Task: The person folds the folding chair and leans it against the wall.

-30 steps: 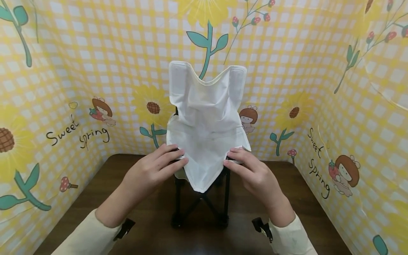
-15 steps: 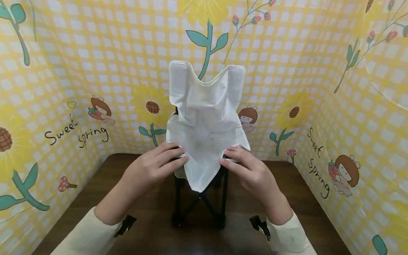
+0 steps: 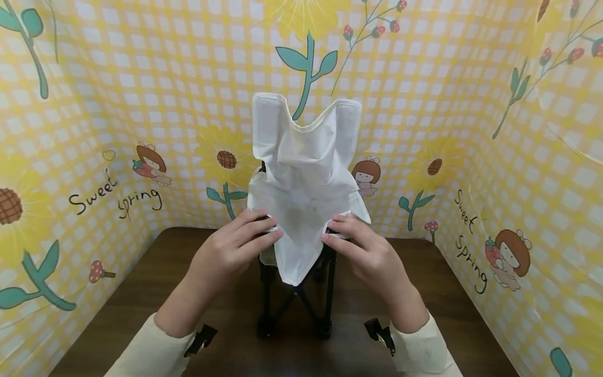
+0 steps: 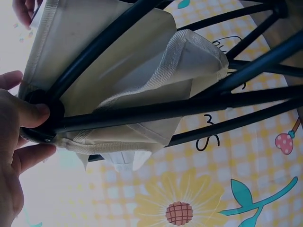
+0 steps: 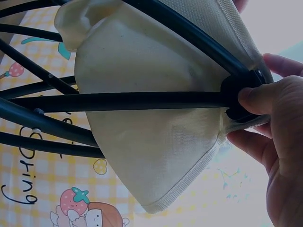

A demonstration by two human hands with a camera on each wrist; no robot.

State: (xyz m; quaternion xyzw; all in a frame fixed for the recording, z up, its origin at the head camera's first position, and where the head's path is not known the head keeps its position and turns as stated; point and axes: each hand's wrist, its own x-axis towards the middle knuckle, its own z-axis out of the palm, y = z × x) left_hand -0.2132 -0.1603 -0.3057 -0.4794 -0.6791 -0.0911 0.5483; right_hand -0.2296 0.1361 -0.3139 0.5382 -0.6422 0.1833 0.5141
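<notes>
Fabric, white, hemmed and cut like a sling seat, spreads between your two sets of fingers, its pointed lower end hanging just below them and its two squared tabs standing up well above. Your left hand pinches a round black plastic left corner joint, thumb on its underside, fingers bent over the top at the fabric's edge. Your right hand grasps the matching black plastic right corner joint the same way. Perhaps a little of the hem is caught in each pinch; the dim wrist views do not settle it. A black tubular metal-look frame runs from those joints, its crossed legs below your fingers reaching the dark brown wood-grain table. Behind your cream left sleeve, cream right sleeve and fingers, a yellow-and-white checked backdrop rises, printed with flowers.
</notes>
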